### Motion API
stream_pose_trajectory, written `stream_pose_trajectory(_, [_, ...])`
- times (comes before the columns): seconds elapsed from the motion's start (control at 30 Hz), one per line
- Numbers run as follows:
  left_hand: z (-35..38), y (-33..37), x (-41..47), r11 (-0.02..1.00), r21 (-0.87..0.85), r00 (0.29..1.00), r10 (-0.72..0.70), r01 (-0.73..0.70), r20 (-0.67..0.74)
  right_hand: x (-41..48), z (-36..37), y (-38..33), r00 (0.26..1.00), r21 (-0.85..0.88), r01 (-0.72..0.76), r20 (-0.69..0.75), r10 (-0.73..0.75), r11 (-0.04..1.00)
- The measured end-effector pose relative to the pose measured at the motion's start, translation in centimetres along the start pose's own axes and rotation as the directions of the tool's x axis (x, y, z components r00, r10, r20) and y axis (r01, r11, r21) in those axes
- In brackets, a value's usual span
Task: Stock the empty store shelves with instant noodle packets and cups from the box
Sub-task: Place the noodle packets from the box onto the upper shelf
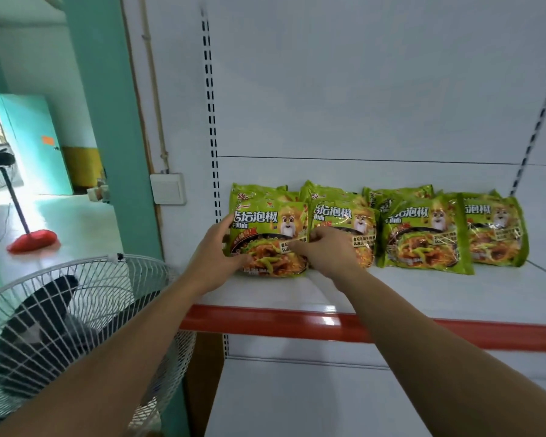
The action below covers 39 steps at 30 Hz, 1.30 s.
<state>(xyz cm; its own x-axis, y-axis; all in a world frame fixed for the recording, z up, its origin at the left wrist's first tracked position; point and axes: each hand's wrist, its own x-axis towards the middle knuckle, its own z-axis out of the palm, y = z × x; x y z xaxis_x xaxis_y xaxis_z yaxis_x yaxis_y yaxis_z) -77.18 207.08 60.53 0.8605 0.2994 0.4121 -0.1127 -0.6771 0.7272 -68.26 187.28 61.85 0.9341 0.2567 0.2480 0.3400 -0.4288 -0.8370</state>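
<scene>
- The left hand holds the left edge of the front green shiny noodle packet, with its thumb on the front.
- The right hand pinches that packet's right edge with curled fingers. Both hands are clamped on this 1 packet, a little apart.
- The packet stands at the left end of the flat white metal shelf. It leans back on more packets behind it.
- To do this well, I think you should push the bottom edge back and keep the picture facing out. Line it up with the 3 other green packet rows on the right. Let go gently so it does not slide forward.
- It is hard to tell how many packets sit behind each front one.
- The box is not in view, and no cups show.
- The round white wire fan at the bottom left is cut off.
</scene>
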Motion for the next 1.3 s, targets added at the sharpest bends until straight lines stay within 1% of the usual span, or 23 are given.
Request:
stream_pose_trajectory(0.07, [-0.2,-0.2,0.1,0.997,0.077,1.000,0.015,-0.014,-0.006,0.1,0.5,-0.6,1.000,-0.109,0.007,-0.017,-0.009,0.994])
stream_pose_trajectory(0.13, [-0.2,0.0,0.2,0.985,0.170,1.000,0.026,-0.023,-0.015,0.1,0.8,-1.1,0.999,-0.169,-0.007,-0.034,0.001,0.986])
stream_pose_trajectory(0.2, [-0.3,-0.1,0.3,0.986,0.166,1.000,0.006,-0.004,-0.014,0.0,0.9,-1.2,0.999,-0.195,-0.015,-0.039,0.007,0.981])
stream_pose_trajectory(0.27, [-0.4,-0.2,0.3,0.993,0.116,1.000,-0.025,0.027,-0.013,-0.1,0.9,-1.1,0.999,-0.179,-0.023,-0.039,0.017,0.983])
stream_pose_trajectory(0.4, [-0.8,0.0,0.0,0.995,0.104,0.999,0.003,0.001,-0.043,-0.1,0.1,-1.3,0.999,-0.096,-0.042,-0.033,0.039,0.995])
stream_pose_trajectory(0.5, [-0.8,0.5,-0.2,0.984,0.171,0.988,0.078,-0.054,-0.136,-0.5,-1.3,-1.1,0.998,-0.039,-0.051,-0.044,0.050,0.998])
stream_pose_trajectory(0.53, [-0.7,0.9,-0.3,0.978,0.189,0.978,0.117,-0.084,-0.171,-0.6,-1.7,-1.0,0.997,-0.045,-0.054,-0.053,0.052,0.998])
stream_pose_trajectory(0.6, [-0.1,1.9,-0.5,0.968,0.192,0.953,0.201,-0.159,-0.226,-1.0,-2.8,-0.6,0.995,-0.103,-0.070,-0.081,0.062,0.992])
stream_pose_trajectory(0.67, [0.8,3.5,-0.6,0.961,0.149,0.937,0.263,-0.234,-0.231,-1.2,-4.4,-0.2,0.990,-0.153,-0.090,-0.124,0.071,0.984])
stream_pose_trajectory(0.73, [2.1,5.8,-0.8,0.954,0.067,0.936,0.299,-0.292,-0.185,-1.5,-6.4,0.2,0.983,-0.184,-0.106,-0.168,0.075,0.977])
stream_pose_trajectory(0.83, [4.8,9.7,-1.1,0.937,-0.024,0.937,0.348,-0.349,-0.043,-2.4,-10.2,1.0,0.967,-0.287,-0.136,-0.245,0.065,0.948])
stream_pose_trajectory(0.93, [8.4,13.5,-2.3,0.911,-0.130,0.909,0.406,-0.392,0.097,-4.0,-14.4,2.4,0.939,-0.376,-0.208,-0.335,0.077,0.903])
stream_pose_trajectory(1.03, [13.1,16.6,-4.3,0.885,-0.183,0.854,0.462,-0.428,0.240,-6.3,-19.0,5.0,0.890,-0.382,-0.329,-0.433,0.147,0.864])
stream_pose_trajectory(1.17, [19.6,19.8,-6.8,0.877,-0.248,0.776,0.480,-0.412,0.409,-10.2,-25.1,9.3,0.797,-0.335,-0.485,-0.550,0.250,0.808])
stream_pose_trajectory(1.3, [26.4,22.3,-10.4,0.854,-0.237,0.644,0.508,-0.464,0.572,-14.6,-30.2,14.3,0.727,-0.295,-0.585,-0.603,0.328,0.756])
